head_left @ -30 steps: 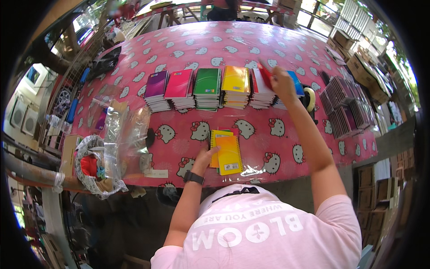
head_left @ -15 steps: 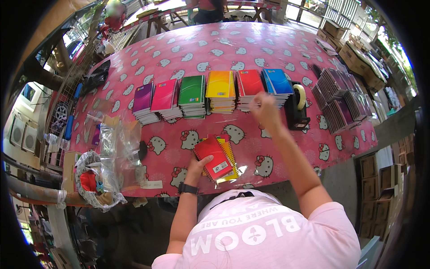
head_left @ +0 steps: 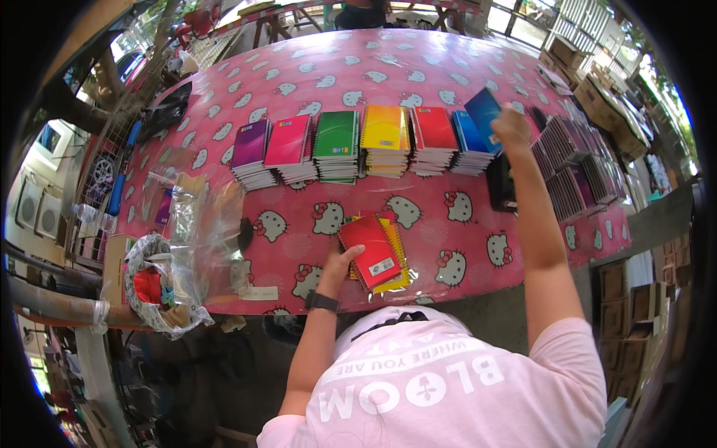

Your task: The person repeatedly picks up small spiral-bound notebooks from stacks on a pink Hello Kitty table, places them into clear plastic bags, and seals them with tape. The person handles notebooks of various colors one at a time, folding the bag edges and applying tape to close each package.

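My left hand (head_left: 340,267) grips a small fan of spiral notebooks near the table's front edge, thumb on top. A red notebook (head_left: 371,252) lies uppermost, with a yellow notebook (head_left: 396,278) showing beneath it. Farther right, my right hand (head_left: 512,128) pinches a blue notebook (head_left: 482,110), tilted up above the blue stack (head_left: 469,138). To its left runs a row of notebook stacks: red (head_left: 434,128), yellow (head_left: 385,128), green (head_left: 337,134), pink (head_left: 289,140) and purple (head_left: 250,145).
A black tape dispenser (head_left: 500,187) stands partly behind my right forearm. Beyond it sit wrapped notebook bundles (head_left: 571,164). At the left edge are clear plastic bags (head_left: 213,224) and a patterned cloth-lined basket (head_left: 153,287). Cardboard boxes (head_left: 635,328) are stacked off to the right.
My right hand has moved right and away from me, from the red stack to the blue one, and now lifts a blue notebook. My left hand keeps its notebooks.
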The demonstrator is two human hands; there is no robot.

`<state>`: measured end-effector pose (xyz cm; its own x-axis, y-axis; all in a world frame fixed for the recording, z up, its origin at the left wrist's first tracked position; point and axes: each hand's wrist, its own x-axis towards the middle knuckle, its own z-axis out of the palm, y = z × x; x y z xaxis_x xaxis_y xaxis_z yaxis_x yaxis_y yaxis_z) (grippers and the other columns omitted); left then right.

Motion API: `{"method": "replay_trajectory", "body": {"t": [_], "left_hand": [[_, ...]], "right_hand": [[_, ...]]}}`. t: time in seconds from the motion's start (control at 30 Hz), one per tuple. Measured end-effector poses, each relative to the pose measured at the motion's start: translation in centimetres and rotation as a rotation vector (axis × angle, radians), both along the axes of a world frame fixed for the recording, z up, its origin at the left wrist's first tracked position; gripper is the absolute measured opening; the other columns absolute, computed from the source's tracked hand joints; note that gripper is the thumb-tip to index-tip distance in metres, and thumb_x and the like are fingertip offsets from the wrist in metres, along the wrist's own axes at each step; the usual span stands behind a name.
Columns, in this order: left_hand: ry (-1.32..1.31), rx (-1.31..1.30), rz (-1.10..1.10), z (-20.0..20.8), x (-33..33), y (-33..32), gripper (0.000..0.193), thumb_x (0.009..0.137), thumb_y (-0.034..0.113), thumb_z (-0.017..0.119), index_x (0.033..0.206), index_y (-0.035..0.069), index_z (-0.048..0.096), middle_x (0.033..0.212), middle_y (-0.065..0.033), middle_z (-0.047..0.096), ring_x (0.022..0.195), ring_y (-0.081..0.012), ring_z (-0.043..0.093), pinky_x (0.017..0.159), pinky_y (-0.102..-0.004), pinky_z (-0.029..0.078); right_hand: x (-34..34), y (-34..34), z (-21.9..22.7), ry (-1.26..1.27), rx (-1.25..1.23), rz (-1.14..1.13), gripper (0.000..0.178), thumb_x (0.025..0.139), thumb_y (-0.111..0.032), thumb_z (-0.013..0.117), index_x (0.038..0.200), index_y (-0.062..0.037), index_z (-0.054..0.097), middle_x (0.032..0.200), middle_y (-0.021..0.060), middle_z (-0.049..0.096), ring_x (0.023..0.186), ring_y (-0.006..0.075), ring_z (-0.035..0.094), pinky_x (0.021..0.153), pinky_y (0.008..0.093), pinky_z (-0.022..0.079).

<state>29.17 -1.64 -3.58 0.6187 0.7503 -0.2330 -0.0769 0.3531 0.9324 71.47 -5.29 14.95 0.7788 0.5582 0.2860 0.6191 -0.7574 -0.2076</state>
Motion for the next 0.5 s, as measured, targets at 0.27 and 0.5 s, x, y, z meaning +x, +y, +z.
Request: {"method": "replay_trajectory", "body": {"t": [0.27, 0.5], "left_hand": [[-0.061, -0.258, -0.019, -0.1, -0.1, -0.2, 0.063, 0.086, 0.050, 0.056, 0.127, 0.003, 0.045, 0.118, -0.0107, 0.056, 0.105, -0.0202, 0.055, 0.092, -0.0334, 0.043], [-0.345, -0.510, -0.168, 6.5, -1.0, -3.1, 0.068, 0.088, 0.058, 0.048, 0.130, 0.005, 0.041, 0.121, -0.0129, 0.054, 0.108, -0.0248, 0.055, 0.094, -0.0407, 0.044]], "right_hand": [[-21.6, -6.7, -12.1, 0.996, 0.270, 0.371, 0.026, 0.072, -0.001, 0.055, 0.098, 0.0029, 0.055, 0.094, 0.0179, 0.060, 0.088, 0.0297, 0.060, 0.080, 0.0410, 0.049], [-26.3, -8.2, -15.8, 1.009, 0.321, 0.540, 0.078, 0.075, -0.024, 0.068, 0.134, 0.0050, 0.027, 0.134, 0.0256, 0.039, 0.125, 0.0367, 0.038, 0.105, 0.0406, 0.030]]}}
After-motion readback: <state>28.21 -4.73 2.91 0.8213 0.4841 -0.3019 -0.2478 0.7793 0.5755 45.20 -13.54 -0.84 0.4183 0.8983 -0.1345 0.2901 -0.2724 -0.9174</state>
